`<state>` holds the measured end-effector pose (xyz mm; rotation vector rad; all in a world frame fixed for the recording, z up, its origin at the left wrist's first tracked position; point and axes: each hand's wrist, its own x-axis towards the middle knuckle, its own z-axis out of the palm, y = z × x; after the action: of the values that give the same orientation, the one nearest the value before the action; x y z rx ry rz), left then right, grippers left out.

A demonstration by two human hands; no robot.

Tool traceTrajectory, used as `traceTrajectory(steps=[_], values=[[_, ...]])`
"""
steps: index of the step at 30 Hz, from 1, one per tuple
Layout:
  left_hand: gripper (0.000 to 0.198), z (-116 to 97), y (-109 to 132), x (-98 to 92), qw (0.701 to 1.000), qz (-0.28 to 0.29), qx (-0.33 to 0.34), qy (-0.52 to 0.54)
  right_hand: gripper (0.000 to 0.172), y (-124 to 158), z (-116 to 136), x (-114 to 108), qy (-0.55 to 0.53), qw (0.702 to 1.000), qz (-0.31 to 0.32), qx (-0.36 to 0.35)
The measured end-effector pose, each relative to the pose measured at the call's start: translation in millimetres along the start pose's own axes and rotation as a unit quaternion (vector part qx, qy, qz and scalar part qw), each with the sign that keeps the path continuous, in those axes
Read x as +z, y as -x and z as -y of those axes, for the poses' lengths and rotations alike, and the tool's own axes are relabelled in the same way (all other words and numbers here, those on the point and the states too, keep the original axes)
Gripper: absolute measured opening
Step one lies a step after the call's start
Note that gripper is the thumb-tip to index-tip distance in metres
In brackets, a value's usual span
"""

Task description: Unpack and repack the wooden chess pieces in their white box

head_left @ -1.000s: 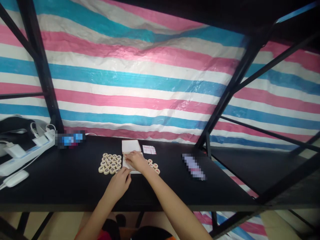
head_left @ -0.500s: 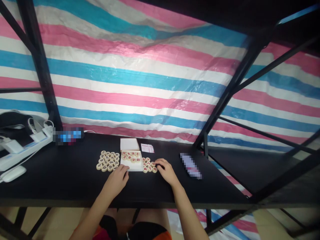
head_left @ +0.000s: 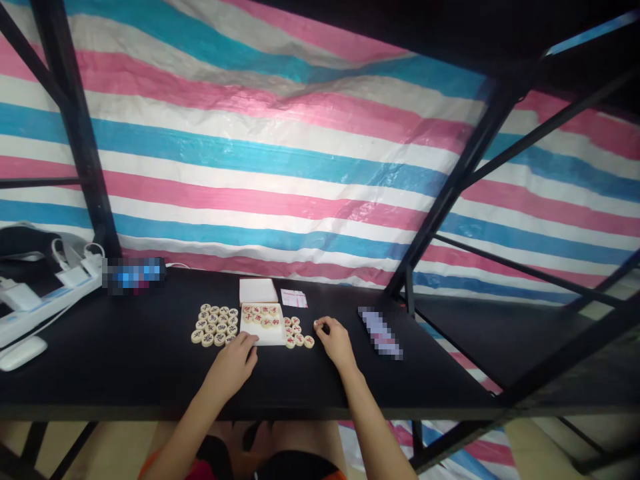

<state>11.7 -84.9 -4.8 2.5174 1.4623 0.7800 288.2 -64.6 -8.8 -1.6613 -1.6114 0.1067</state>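
Note:
A small white tray (head_left: 273,336) lies on the black table (head_left: 125,373) with several round chess pieces with red marks in its far half. My left hand (head_left: 235,365) rests with curled fingers on the tray's near left corner. My right hand (head_left: 334,341) is to the right of the tray and pinches one round piece (head_left: 317,324) at its fingertips. A cluster of pale round pieces (head_left: 215,325) lies left of the tray, and a smaller group of red-marked pieces (head_left: 296,333) lies right of it.
A white lid (head_left: 258,291) and a small card (head_left: 294,298) lie behind the tray. A blurred flat object (head_left: 381,332) lies to the right. A white power strip (head_left: 45,303) with plugs and a white mouse (head_left: 23,352) sit far left. Black frame bars (head_left: 440,207) rise on both sides.
My right hand left the tray, moved right to the group of red-marked pieces and lifted one piece away from it. My left hand stayed at the tray's corner.

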Motion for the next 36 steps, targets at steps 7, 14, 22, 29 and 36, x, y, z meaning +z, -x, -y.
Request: traceTrajectory(steps=[7,14,22,29,36], values=[[0.026,0,0,-0.6,1.000,-0.002,0.011,-0.002,0.023,-3,82,5,-0.038,0.976,0.161,-0.141],[0.026,1,0,0.5,1.000,-0.001,0.015,0.002,0.019,-23,108,40,0.111,0.932,0.273,-0.210],[0.027,-1,0,-1.2,1.000,0.011,0.008,0.001,0.021,-25,99,48,0.138,0.931,0.253,-0.225],[0.027,0,0,-1.0,1.000,0.004,0.011,-0.001,0.014,-26,101,40,0.125,0.919,0.272,-0.255],[0.026,-1,-1,-1.0,1.000,0.004,0.008,0.002,0.012,-31,103,35,0.131,0.911,0.290,-0.264]])
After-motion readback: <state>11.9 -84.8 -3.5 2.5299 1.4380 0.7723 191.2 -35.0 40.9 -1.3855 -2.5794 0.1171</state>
